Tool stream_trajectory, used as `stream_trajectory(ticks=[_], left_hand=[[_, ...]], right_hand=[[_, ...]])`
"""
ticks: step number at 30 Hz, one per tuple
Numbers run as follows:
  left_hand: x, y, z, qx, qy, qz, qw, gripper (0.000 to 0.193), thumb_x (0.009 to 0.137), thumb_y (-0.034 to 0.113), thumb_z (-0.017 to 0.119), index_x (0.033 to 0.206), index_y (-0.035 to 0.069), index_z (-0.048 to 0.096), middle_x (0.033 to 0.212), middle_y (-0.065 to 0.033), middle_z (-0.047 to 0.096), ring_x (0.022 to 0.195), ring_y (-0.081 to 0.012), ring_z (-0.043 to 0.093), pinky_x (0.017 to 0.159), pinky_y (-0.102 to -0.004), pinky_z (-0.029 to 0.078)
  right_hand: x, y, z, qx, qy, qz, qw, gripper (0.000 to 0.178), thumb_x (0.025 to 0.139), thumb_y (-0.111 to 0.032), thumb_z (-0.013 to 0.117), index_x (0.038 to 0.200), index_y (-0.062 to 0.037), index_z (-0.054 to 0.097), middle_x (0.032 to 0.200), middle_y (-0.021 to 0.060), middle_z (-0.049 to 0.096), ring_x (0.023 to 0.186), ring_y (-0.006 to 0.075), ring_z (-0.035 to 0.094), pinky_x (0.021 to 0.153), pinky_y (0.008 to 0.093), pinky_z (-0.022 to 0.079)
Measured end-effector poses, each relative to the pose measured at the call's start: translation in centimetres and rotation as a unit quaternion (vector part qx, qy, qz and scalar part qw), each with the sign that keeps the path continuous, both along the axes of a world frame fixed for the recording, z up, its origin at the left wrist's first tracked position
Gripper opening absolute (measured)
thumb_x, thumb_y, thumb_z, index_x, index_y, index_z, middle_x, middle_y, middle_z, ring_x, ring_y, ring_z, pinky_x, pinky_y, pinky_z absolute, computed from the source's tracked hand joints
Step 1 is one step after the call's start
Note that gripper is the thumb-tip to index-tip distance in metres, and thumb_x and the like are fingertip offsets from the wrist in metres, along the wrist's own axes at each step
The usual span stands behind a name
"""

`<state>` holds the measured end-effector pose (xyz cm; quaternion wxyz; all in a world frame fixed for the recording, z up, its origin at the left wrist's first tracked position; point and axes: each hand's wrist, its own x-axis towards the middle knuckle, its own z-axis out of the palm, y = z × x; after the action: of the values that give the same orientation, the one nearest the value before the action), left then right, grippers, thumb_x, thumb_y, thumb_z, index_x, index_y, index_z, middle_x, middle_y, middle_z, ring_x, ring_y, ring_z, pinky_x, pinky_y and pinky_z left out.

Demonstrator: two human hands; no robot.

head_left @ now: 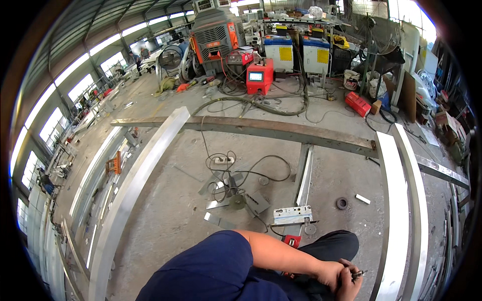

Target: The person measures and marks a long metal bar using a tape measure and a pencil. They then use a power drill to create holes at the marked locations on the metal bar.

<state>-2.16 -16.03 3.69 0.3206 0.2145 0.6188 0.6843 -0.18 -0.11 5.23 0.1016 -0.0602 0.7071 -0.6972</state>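
Hands: left hand [329, 273] and right hand [350, 281] pinch one small dark bit [358, 274] (kind unclear).
Bit axis: points toward 2 o'clock, beside the steel beam [396, 210].

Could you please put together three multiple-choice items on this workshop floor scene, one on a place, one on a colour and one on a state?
1. Where do the hands meet?
A. lower right, beside the long pale beam
B. on the red welder
C. at the power strip

2. What colour is the sleeve?
A. yellow
B. dark blue
C. white

3. How is the small dark tool held?
A. lying loose on the floor
B. hanging from a cable
C. gripped in the hands

Answers: 1 A, the left hand and right hand join by the beam. 2 B, the sleeve is dark blue. 3 C, the tool pokes out of the clasped hands.
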Motion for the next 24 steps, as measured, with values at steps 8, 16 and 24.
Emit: stream_trajectory(ticks=[8,16,24], left_hand=[[-3.4,0.8,-3.9,-0.095,-0.218,0.028,0.971,0.023,0.066,0.003,0.082,0.087,-0.001,0.073,0.080,-0.0097,0.071,0.070,-0.0220,0.067,0.061,-0.0396,0.052],[-3.1,3.4,-2.6,-0.140,-0.112,-0.046,0.983,0.029,0.063,0.001,0.084,0.092,-0.002,0.076,0.089,-0.0126,0.074,0.086,-0.0235,0.068,0.074,-0.0394,0.053],[-3.3,7.2,-10.9,-0.198,0.006,-0.043,0.979,0.023,0.065,0.016,0.088,0.083,0.004,0.078,0.083,-0.0127,0.075,0.080,-0.0258,0.070,0.073,-0.0405,0.055]], right_hand=[[-0.2,3.0,3.5,0.470,0.454,-0.101,0.751,0.018,0.093,-0.008,0.064,0.108,0.0011,0.068,0.121,0.0210,0.068,0.123,0.0335,0.061,0.118,0.0530,0.038],[-4.5,3.7,2.7,0.594,0.515,0.174,0.593,0.016,0.084,-0.012,0.059,0.074,-0.0035,0.069,0.079,0.0107,0.063,0.106,0.0308,0.065,0.127,0.0664,0.017],[-5.3,3.1,3.0,0.639,0.409,0.338,0.557,0.017,0.085,-0.015,0.061,0.080,-0.0061,0.075,0.085,0.0122,0.073,0.098,0.0285,0.068,0.125,0.0572,0.024]])
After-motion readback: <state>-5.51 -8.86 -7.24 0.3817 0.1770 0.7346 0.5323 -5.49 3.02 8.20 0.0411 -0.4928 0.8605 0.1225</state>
